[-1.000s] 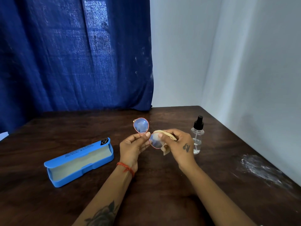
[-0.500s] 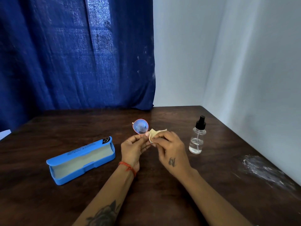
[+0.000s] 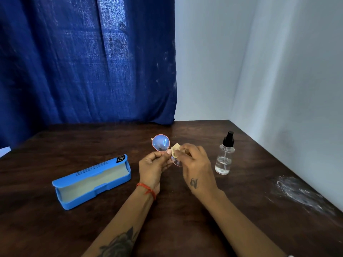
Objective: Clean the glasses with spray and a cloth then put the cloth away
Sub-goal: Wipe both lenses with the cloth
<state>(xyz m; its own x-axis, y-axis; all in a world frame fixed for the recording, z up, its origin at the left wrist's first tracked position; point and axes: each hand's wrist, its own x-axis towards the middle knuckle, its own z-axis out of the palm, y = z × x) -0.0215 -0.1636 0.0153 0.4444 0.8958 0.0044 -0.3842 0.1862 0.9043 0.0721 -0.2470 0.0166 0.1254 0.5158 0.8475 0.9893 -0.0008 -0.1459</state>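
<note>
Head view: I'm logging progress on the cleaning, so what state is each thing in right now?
glasses: held up by left hand
cloth: pinched in right hand, on one lens
spray bottle: upright, part full, untouched
blue case: open on table
</note>
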